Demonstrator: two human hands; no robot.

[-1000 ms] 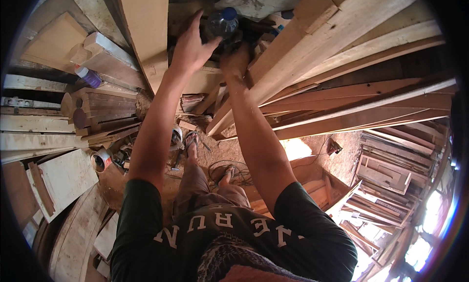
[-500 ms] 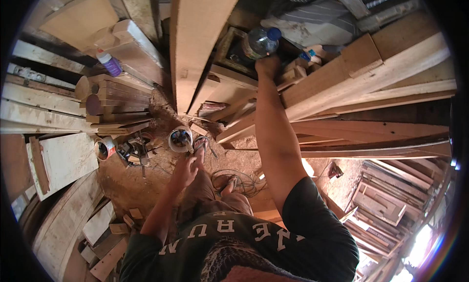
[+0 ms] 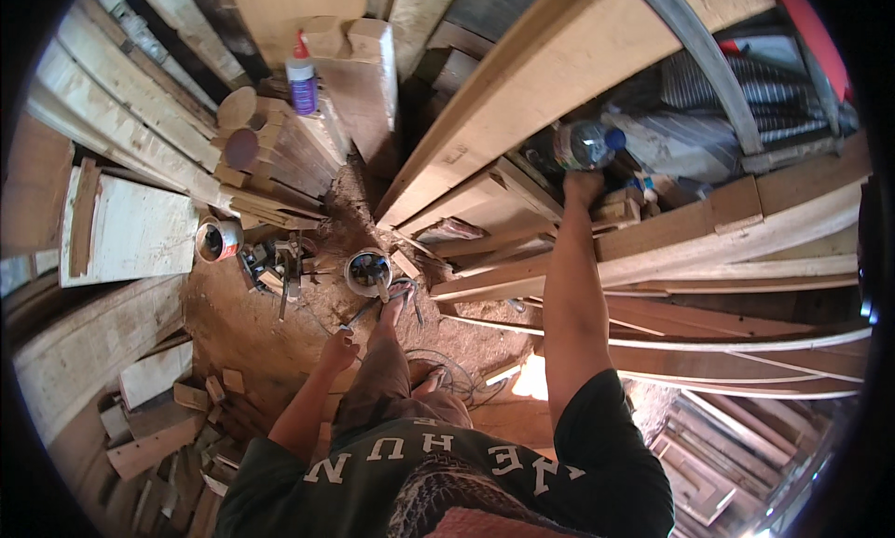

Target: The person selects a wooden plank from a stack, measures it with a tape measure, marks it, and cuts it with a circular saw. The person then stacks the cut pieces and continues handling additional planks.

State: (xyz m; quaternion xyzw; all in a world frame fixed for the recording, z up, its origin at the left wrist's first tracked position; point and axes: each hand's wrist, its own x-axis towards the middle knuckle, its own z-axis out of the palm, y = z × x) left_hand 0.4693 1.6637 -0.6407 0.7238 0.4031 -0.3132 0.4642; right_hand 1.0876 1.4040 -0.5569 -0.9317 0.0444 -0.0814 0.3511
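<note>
My right hand (image 3: 584, 186) reaches far forward to a clear plastic bottle (image 3: 585, 146) with a blue cap, which leans among the timber with its cap to the right. The hand is closed against the bottle's near side, and most of the fingers are hidden. Low beside my leg, my left hand (image 3: 339, 350) is curled closed. A small pale tip (image 3: 345, 329) shows at its fingers; what it belongs to I cannot make out. Ahead of that hand a white bucket (image 3: 369, 273) holds dark tools or scraps that are hard to tell apart.
A long thick plank (image 3: 485, 100) slants up in front of me. Heavy beams (image 3: 727, 230) lie under my right arm. A purple glue bottle (image 3: 302, 81) stands on wood at the far left. Another bucket (image 3: 218, 241), scrap wood (image 3: 149, 445) and a coiled cable (image 3: 447, 370) lie around my feet.
The view has swung, so the surroundings sit lower and turned. My left hand has drawn back from beside the bucket. My right hand remains at the bottle.
</note>
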